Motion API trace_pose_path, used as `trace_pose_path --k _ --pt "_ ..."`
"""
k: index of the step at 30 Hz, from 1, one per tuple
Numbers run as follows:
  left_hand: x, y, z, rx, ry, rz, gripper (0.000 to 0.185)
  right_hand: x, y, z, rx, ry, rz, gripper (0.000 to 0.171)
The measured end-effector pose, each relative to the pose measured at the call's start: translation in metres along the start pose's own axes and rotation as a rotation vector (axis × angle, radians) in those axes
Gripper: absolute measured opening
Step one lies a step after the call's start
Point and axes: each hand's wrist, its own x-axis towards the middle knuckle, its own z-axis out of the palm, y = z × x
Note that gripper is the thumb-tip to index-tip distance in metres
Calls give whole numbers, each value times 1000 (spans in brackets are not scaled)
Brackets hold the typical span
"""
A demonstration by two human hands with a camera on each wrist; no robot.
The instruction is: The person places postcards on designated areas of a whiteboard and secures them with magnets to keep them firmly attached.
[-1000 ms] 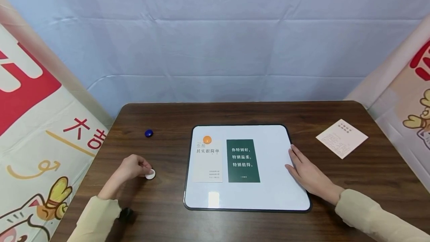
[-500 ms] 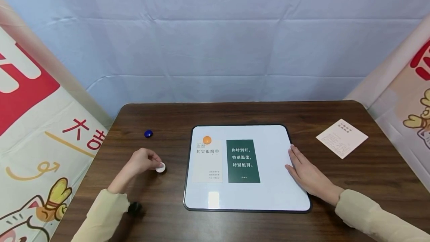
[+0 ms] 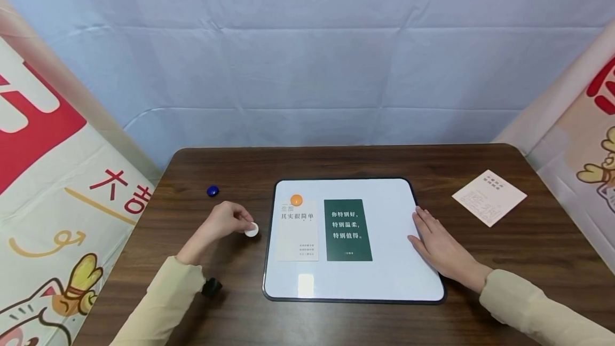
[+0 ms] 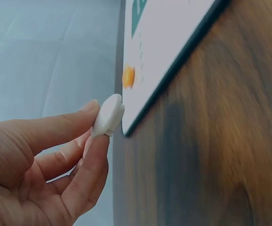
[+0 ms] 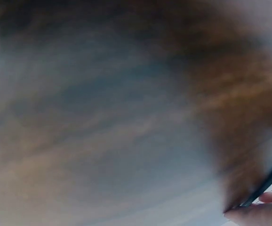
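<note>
Progress check: pale card (image 3: 298,230) is pinned by the orange magnet (image 3: 296,199); green card (image 3: 348,229) isn't. Left hand (image 3: 223,225) pinches a white magnet (image 3: 251,229) at the board's (image 3: 394,276) 9 o'clock edge, right hand (image 3: 439,250) flat on its 3 o'clock edge.

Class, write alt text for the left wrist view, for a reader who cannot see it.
A left hand pinches a white round magnet between thumb and fingers, just off the black-framed corner of a whiteboard lying on a dark wooden table. An orange magnet sits on the board beyond.

A small round white magnet (image 3: 251,229), pinched on edge, hangs just left of the whiteboard (image 3: 384,282).
</note>
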Motion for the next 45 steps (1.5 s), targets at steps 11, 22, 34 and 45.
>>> trace_pose_path --k 11,22,34,45 --pt "16 33 18 -49 -2 35 11 0 1 0 1 -13 5 66" --pt "29 50 32 -81 21 52 11 1 -1 -1 -14 -12 -2 65" --pt "42 73 37 -91 21 72 13 1 0 0 0 -16 0 65" --pt "51 92 45 -175 26 37 14 1 1 1 13 -21 0 65"
